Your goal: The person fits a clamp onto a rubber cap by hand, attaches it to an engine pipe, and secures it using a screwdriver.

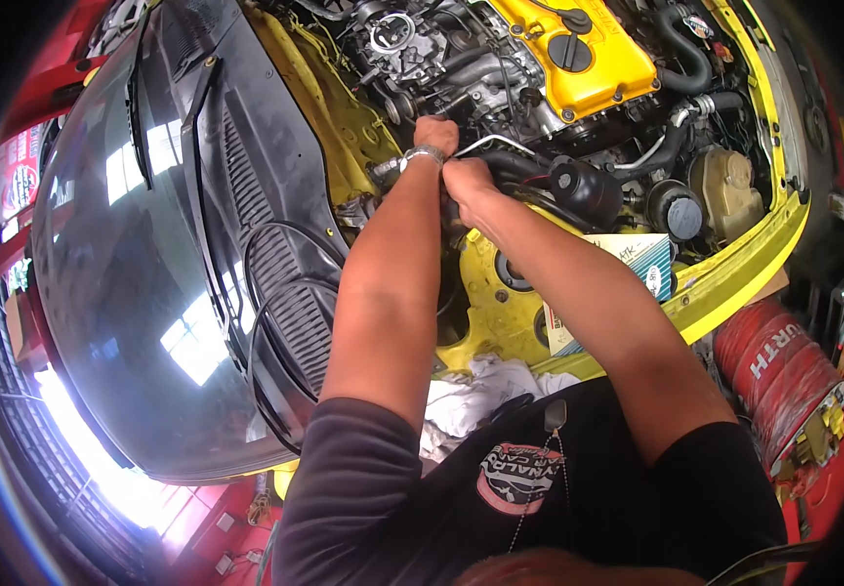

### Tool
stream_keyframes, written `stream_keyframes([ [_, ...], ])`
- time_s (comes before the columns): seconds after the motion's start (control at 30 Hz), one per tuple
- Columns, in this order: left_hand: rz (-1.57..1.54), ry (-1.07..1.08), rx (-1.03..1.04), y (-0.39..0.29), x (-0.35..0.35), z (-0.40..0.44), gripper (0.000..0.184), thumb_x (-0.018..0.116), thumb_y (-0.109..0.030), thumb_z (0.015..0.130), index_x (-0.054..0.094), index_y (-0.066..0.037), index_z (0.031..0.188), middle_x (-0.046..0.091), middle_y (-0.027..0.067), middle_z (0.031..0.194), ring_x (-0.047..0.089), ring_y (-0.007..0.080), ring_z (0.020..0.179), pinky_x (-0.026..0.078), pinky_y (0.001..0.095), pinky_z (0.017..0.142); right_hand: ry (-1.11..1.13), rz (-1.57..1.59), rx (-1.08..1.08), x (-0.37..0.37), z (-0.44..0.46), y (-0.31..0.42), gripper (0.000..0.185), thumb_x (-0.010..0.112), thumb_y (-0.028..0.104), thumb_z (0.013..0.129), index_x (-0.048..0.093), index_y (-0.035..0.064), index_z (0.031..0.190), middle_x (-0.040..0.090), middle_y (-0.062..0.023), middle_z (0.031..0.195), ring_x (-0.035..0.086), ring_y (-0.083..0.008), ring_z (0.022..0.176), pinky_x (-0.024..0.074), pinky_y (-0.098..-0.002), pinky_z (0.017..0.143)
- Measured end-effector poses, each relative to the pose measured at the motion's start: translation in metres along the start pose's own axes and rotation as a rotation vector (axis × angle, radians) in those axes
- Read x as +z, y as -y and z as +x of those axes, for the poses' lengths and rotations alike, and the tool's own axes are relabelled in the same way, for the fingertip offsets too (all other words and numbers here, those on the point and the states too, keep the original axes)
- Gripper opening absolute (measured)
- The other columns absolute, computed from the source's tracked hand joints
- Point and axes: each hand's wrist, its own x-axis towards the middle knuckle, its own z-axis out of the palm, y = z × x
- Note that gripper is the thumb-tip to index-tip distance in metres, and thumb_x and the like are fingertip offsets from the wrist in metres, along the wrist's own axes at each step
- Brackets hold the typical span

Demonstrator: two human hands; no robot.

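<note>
Both my hands reach into the engine bay of a yellow car, close together beside the engine [485, 73]. My left hand [436, 135], with a metal-banded watch [427, 152] at the wrist, is farther in; its fingers curl closed and whatever they grip is hidden. Just nearer to me, my right hand [468, 184] is also closed, its fingers bent down out of sight. A thin silvery pipe [500, 144] and a dark hose [510, 164] run right beside the hands. The yellow bulkhead [329, 107] lies to their left.
A yellow valve cover [578, 59] tops the engine. Near my right forearm are a black canister [586, 188], a coolant-type tank [729, 190] and a printed box [641, 256]. White cloth [485, 400] lies on the fender. The windshield [139, 293] and a red drum [773, 366] flank me.
</note>
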Motion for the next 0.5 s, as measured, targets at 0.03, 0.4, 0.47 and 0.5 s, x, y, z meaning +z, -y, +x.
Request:
stream_keyframes([
  [0.03,-0.095,0.006,-0.148,-0.034,-0.02,-0.023,0.031,0.054,-0.016,0.074,0.071,-0.002,0.097,0.066,0.0255,0.106,0.061,0.0399,0.105,0.047,0.0387,0.093,-0.022,0.025,-0.023,0.001,0.001,0.0,0.013,0.053,0.009,0.084,0.062,0.0012,0.079,0.06,-0.0088,0.071,0.053,-0.017,0.056,0.0378,-0.0351,0.049],
  [0.4,-0.161,-0.001,-0.213,-0.048,-0.029,-0.032,0.03,0.054,-0.016,0.075,0.071,-0.003,0.096,0.067,0.0243,0.103,0.062,0.0389,0.104,0.048,0.0389,0.091,-0.025,-0.023,-0.029,0.001,0.016,-0.009,0.014,0.052,0.009,0.084,0.062,0.0003,0.081,0.06,-0.0095,0.073,0.054,-0.0177,0.059,0.0381,-0.0364,0.053],
  [0.47,-0.047,0.023,-0.092,-0.041,-0.026,-0.029,0.03,0.053,-0.015,0.075,0.071,-0.002,0.095,0.067,0.025,0.099,0.062,0.0388,0.103,0.048,0.0384,0.091,-0.019,-0.008,-0.039,-0.001,0.015,-0.014,0.014,0.052,0.009,0.084,0.063,-0.0005,0.083,0.06,-0.0102,0.074,0.055,-0.0182,0.062,0.0382,-0.0371,0.054],
  [0.5,-0.048,0.021,-0.088,-0.027,-0.02,-0.021,0.03,0.053,-0.015,0.075,0.071,-0.002,0.095,0.067,0.025,0.099,0.062,0.0388,0.103,0.048,0.0384,0.091,-0.018,-0.026,-0.036,-0.001,0.012,-0.011,0.016,0.05,0.008,0.083,0.062,-0.0017,0.087,0.061,-0.0119,0.078,0.057,-0.0194,0.066,0.0402,-0.0375,0.056],
])
